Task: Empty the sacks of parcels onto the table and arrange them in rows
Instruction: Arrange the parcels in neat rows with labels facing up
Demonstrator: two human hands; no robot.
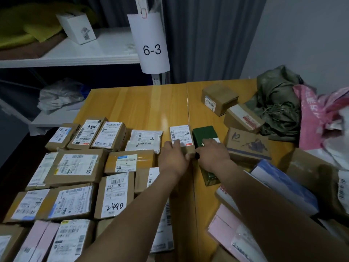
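Gripped a labelled box (182, 137) at its near end with the left hand (172, 156), near the middle of the desk (143, 104) — and beside it clasped a green box (203, 134) with the right hand (212, 154), fingers over the top. Held the two boxes side by side, touching. Had rows of parcels (75, 167) ranged toward the left edge, sacks (277, 103) heaped at the far right corner.

Rows of parcels (75, 167) fill the left of the table (141, 104); sacks (279, 103) lie at its far right.
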